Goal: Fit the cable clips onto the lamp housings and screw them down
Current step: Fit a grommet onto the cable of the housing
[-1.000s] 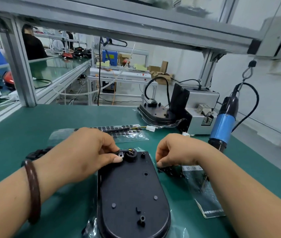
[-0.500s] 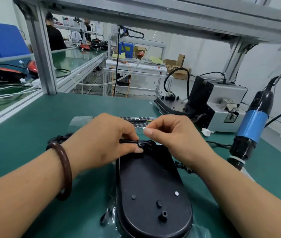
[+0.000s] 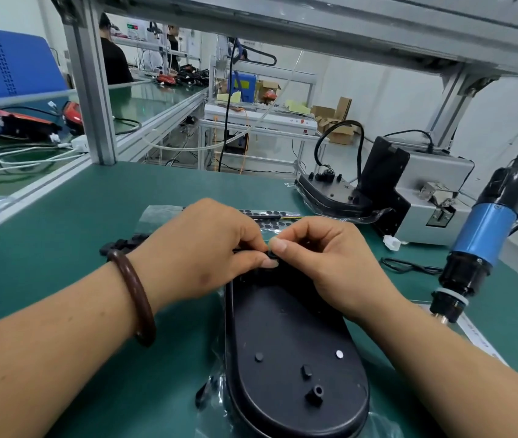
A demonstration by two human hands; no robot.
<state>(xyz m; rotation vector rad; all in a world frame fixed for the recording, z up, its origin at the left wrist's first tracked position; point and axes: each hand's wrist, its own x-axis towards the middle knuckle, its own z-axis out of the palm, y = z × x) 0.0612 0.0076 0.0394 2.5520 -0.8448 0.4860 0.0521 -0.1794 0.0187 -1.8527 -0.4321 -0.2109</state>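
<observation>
Hands together at the far end of the housing (image 3: 292, 343), fingertips almost touching. My left hand (image 3: 207, 254) is curled, thumb and forefinger pinched on a thin black cable (image 3: 238, 249) that runs between them. My right hand (image 3: 324, 260) is curled too, thumb and forefinger nipping the small black clip (image 3: 273, 255), right against my left thumb tip. Clip is at the housing's far edge; can't tell if it is seated, my fingers cover it. Brown bracelet (image 3: 134, 295) on my left wrist.

Housing is black, oval, flat, long axis toward me, with studs and a small round boss on its near part. It lies on clear wrap (image 3: 210, 390) on the green mat (image 3: 61, 216). Black toothed part (image 3: 125, 245) pokes out beyond my left wrist, on the mat. Just past my hands, a clear bag (image 3: 270, 213) with rows of black dots lies flat.

To my right a blue screwdriver (image 3: 485, 235) hangs tip down, apart from the housing. Thin black wire (image 3: 409, 265) and a white plug (image 3: 392, 241) lie on the mat between it and my right hand. Farther back right, a second housing (image 3: 330, 191) with a cable arching up, beside a grey box (image 3: 434, 191). Back left, other benches and a person (image 3: 115, 61) in black.
</observation>
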